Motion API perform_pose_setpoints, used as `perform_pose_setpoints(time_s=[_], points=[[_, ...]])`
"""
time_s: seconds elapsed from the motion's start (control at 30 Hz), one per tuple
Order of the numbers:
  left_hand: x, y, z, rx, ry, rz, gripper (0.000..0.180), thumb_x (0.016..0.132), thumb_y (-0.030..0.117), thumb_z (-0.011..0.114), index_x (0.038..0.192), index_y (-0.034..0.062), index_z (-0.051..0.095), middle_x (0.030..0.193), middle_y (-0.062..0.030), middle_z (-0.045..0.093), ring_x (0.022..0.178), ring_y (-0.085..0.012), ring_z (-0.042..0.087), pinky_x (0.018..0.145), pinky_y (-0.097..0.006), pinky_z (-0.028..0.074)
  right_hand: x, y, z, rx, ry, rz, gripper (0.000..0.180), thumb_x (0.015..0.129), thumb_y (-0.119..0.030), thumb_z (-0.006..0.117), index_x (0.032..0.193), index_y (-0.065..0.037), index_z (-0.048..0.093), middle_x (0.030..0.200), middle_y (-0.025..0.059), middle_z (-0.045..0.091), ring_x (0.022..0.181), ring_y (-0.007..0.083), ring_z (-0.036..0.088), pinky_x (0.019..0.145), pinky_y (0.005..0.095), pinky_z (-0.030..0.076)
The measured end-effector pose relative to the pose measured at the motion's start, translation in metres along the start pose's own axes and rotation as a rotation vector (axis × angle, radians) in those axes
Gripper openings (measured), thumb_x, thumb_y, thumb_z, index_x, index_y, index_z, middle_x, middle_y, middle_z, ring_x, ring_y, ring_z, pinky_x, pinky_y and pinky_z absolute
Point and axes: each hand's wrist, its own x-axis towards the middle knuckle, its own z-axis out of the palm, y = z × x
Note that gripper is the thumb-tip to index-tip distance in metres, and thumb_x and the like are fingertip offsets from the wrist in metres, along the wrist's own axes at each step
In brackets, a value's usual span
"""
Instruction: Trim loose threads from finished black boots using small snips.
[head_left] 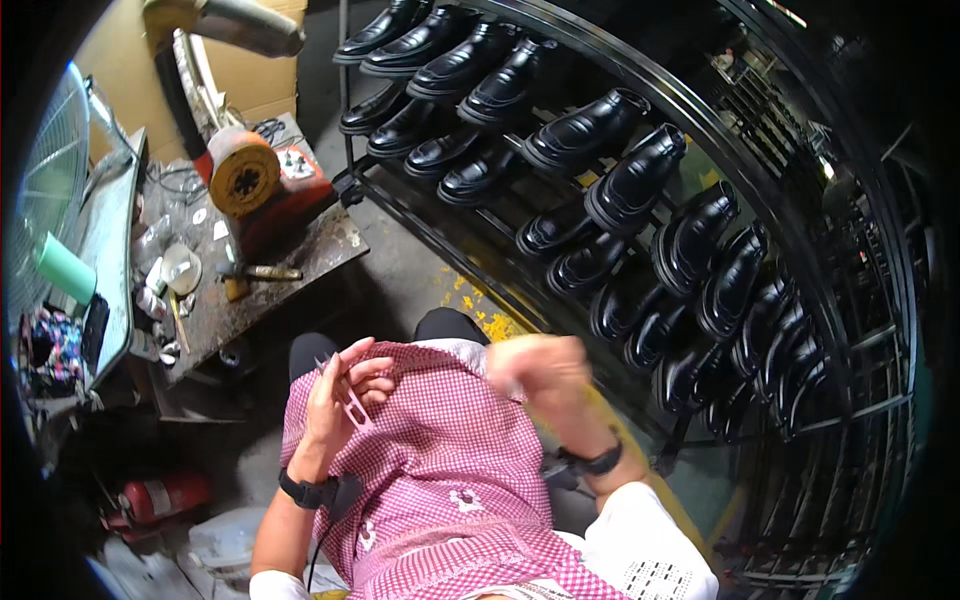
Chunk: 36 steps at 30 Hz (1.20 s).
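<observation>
Over my lap, my left hand (pixel 335 400) holds a small pink-handled tool (pixel 356 411), its thin pointed tips showing near my fingertips. It resembles thread snips, but its exact kind is unclear. The other fingers of that hand curl loosely. My right hand (pixel 540 375) is raised by my right knee, smeared by motion, so its fingers and anything in them cannot be made out. A pink-and-white checked apron (pixel 440 440) covers my lap. Beside my right hand, a whitish patch (pixel 465 352) shows at the apron's far edge.
Black shoes (pixel 635 180) fill a metal rack (pixel 450 235) ahead and to the right. At left stands a cluttered workbench (pixel 330 250) with an orange machine (pixel 270 205) and a hammer (pixel 260 272). A fan (pixel 55 190) and a red fire extinguisher (pixel 165 497) are farther left.
</observation>
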Motion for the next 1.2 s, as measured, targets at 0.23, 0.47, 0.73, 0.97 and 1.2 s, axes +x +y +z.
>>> perform_pose_setpoints(time_s=[0.23, 0.47, 0.73, 0.97, 1.2], points=[[0.038, -0.029, 0.06, 0.243, -0.142, 0.091, 0.053, 0.095, 0.041, 0.027, 0.135, 0.0063, 0.029, 0.126, -0.0201, 0.046, 0.121, -0.0272, 0.041, 0.103, -0.038, 0.028, -0.039, 0.106, 0.046, 0.33, -0.108, 0.408, 0.025, 0.091, -0.022, 0.051, 0.105, -0.001, 0.05, 0.09, 0.0032, 0.055, 0.084, 0.0087, 0.05, 0.075, 0.0237, 0.043], [0.056, -0.037, 0.062, 0.548, -0.179, 0.157, 0.06, 0.092, 0.047, 0.03, 0.136, 0.0055, 0.028, 0.131, -0.0186, 0.041, 0.123, -0.028, 0.038, 0.104, -0.039, 0.027, -0.042, 0.119, 0.037, 0.729, 0.093, 0.444, 0.021, 0.093, -0.013, 0.043, 0.111, -0.002, 0.039, 0.065, 0.0032, 0.052, 0.051, 0.0089, 0.051, 0.045, 0.0215, 0.044], [0.055, 0.023, -0.109, 1.946, 0.372, 0.125, 0.04, 0.085, 0.024, 0.056, 0.118, 0.001, 0.052, 0.128, -0.0187, 0.043, 0.118, -0.0326, 0.04, 0.1, -0.039, 0.03, -0.109, 0.155, -0.029, 0.518, 0.676, 0.368, 0.015, 0.093, -0.013, 0.04, 0.106, -0.004, 0.038, 0.087, 0.0089, 0.057, 0.054, 0.0093, 0.054, 0.049, 0.0203, 0.044], [0.04, 0.0, -0.054, 1.961, -0.169, 0.306, 0.036, 0.09, 0.025, 0.032, 0.086, 0.0021, 0.059, 0.133, -0.0137, 0.039, 0.128, -0.0355, 0.026, 0.105, -0.049, 0.016, -0.172, 0.169, -0.083, 0.57, 1.203, 0.436, 0.017, 0.093, -0.02, 0.044, 0.107, -0.011, 0.042, 0.061, -0.0017, 0.04, 0.044, 0.0068, 0.038, 0.041, 0.0227, 0.036], [0.03, -0.008, -0.021, 1.675, -0.287, 0.401, 0.02, 0.076, 0.011, 0.05, 0.065, -0.0004, 0.038, 0.08, -0.0099, 0.051, 0.082, -0.0254, 0.045, 0.075, -0.037, 0.036, -0.22, 0.183, -0.109, 0.338, 1.404, 0.479, 0.017, 0.091, -0.024, 0.051, 0.103, -0.012, 0.05, 0.055, -0.0018, 0.044, 0.043, 0.0061, 0.04, 0.04, 0.0197, 0.031]])
